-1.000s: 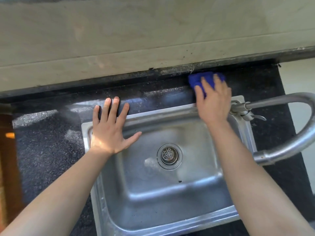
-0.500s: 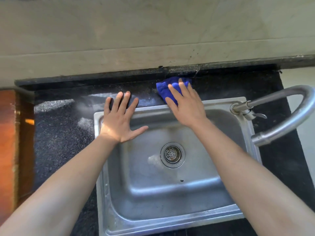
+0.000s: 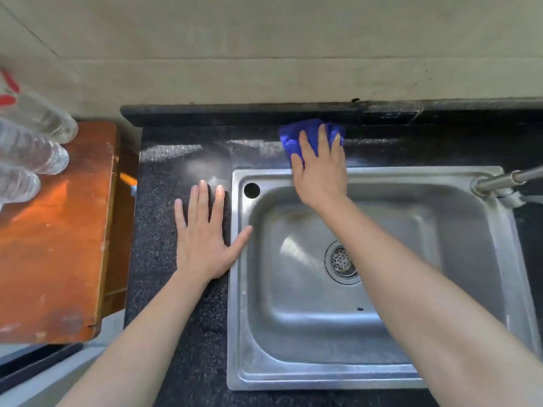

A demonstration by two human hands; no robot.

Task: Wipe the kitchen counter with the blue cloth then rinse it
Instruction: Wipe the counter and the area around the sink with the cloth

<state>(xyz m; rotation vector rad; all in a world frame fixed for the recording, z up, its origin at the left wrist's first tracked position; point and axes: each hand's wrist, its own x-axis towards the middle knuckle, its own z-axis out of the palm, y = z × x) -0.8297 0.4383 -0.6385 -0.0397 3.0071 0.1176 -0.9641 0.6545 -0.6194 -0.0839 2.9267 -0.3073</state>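
The blue cloth [image 3: 296, 136] lies bunched on the black speckled counter [image 3: 182, 304], on the strip behind the steel sink [image 3: 235, 318]. My right hand [image 3: 320, 168] presses flat on the cloth with straight fingers, covering its near half. My left hand [image 3: 202, 239] rests flat on the counter left of the sink, fingers spread, thumb touching the sink rim. The sink basin holds only its drain strainer [image 3: 342, 261].
The tap [image 3: 499, 183] stands at the sink's back right corner, its spout running out of frame. A wooden board [image 3: 53, 230] sits left of the counter with clear plastic bottles [image 3: 32, 142] on it. A tiled wall [image 3: 264, 54] rises behind the counter.
My right hand has slid the blue cloth leftward along the back strip of the counter. My left hand has shifted from the sink's back rim to the counter left of the sink.
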